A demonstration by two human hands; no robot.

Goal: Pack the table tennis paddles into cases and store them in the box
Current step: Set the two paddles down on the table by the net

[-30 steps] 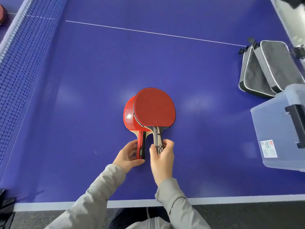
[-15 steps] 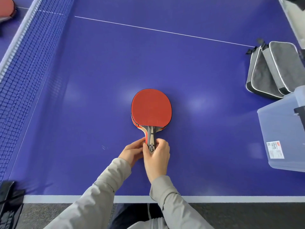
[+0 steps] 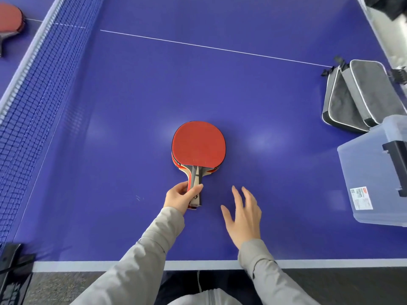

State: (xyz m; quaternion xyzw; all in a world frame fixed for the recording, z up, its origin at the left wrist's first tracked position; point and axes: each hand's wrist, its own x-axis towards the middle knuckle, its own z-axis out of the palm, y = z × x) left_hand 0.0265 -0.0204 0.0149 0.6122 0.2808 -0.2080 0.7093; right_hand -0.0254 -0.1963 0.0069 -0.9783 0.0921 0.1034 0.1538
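Table tennis table (image 3: 132, 106), blue, white lines, net (image 3: 33, 89) along left. Clear plastic box (image 3: 372, 183) at right edge, white label, print unreadable. Grey paddle cases (image 3: 361, 95) beyond it. Stacked red paddles (image 3: 198, 145) lie centre. Left hand (image 3: 182, 197) alone grips both handles now; right hand (image 3: 242, 214) has let go, fingers spread, hovering just beside. Third paddle (image 3: 10, 20) past the net.

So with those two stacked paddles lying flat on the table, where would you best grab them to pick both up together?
By the handles, from the near table edge. The stacked paddles lie flat, blades aligned and pointing away, the two handles together and pointing at the person. The left hand already grips both handles from their left side; the wide, flat blades would probably be harder to grip. The right hand is open beside them.
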